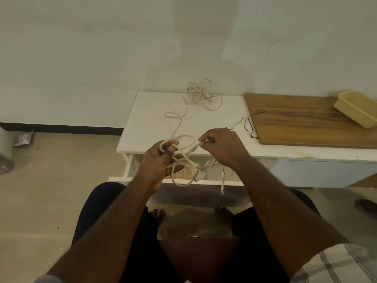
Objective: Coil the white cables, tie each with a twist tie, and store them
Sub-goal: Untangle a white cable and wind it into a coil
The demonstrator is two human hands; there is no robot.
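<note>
The left hand holds loose loops of the thin white cable in a curled grip. The right hand pinches the cable's plug end. The rest runs far, up across the white surface, so the left hand is nearer it.

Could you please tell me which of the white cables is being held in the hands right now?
The long white cable looped between the left hand and right hand; the other tangled white cable lies untouched at the white table's back edge.
</note>
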